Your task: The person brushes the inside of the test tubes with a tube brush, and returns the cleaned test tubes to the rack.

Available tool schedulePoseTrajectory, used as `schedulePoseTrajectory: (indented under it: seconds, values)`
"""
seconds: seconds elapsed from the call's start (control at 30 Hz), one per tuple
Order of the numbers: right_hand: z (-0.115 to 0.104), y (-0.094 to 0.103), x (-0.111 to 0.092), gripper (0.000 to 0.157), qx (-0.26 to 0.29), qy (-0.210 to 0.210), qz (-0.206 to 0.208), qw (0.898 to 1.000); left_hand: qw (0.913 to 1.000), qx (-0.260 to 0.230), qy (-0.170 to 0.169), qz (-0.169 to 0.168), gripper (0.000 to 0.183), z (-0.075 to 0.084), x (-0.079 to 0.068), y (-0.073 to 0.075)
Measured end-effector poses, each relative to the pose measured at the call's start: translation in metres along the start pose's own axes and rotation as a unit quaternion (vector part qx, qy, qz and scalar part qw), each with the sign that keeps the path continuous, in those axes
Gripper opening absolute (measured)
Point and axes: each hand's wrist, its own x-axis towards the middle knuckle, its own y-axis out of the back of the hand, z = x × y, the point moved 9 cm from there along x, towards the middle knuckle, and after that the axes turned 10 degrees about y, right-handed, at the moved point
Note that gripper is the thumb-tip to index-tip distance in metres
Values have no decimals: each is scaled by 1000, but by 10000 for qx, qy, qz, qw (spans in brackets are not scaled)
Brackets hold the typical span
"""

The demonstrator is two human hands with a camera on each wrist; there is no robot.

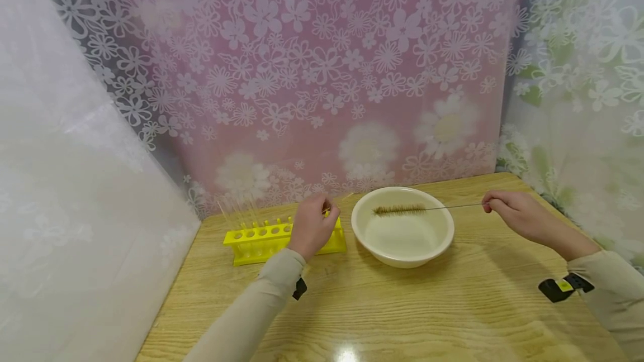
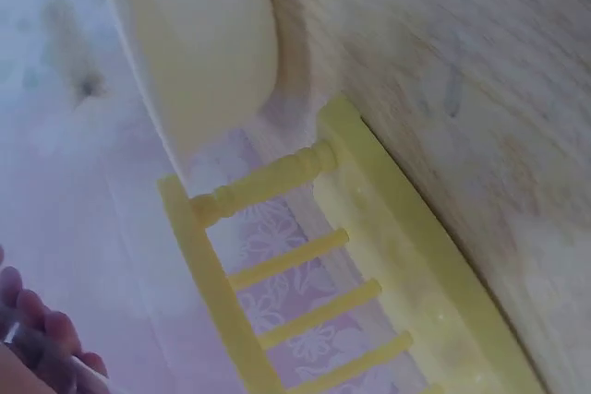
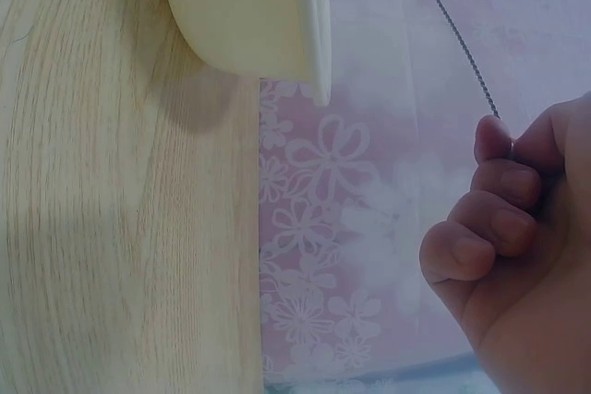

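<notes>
"Where's the brush (image 1: 401, 209)?"

"Over the bowl (image 1: 402, 242), by the table's (image 1: 377, 317) back edge. The right hand (image 1: 515, 217) pinches its wire, finger and thumb tight."

"And the left hand (image 1: 313, 227)?"

"Above the rack (image 1: 251, 259), near the back left corner. Its fingers curl round a clear tube (image 2: 88, 376)."

"What could go wrong?"

"A loose pinch could drop the tube. A hard poke from the brush might crack it. If the left hand bumps the rack, the other tubes (image 1: 241, 215) could tip."

"Any words?"

"None I can read, even on the strap's (image 1: 555, 291) yellow patch (image 1: 564, 285)."
</notes>
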Motion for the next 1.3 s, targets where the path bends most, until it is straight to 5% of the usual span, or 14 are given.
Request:
schedulePoseTrajectory:
  seconds: [0.23,0.5,0.87,1.3]
  values:
    - [-1,1,1,32,73,100,47,9999,9793,-1931,577,-179,17,-17,7,13]
    - [-4,-2,3,30,92,221,88,9997,9526,-2926,763,328,25,-30,15,27]
    - [-4,-6,2,29,74,266,60,9996,9260,-3620,1030,304,28,-36,19,22]
    - [-3,-7,-1,29,156,245,39,9996,9142,-3741,1549,179,32,-57,21,6]
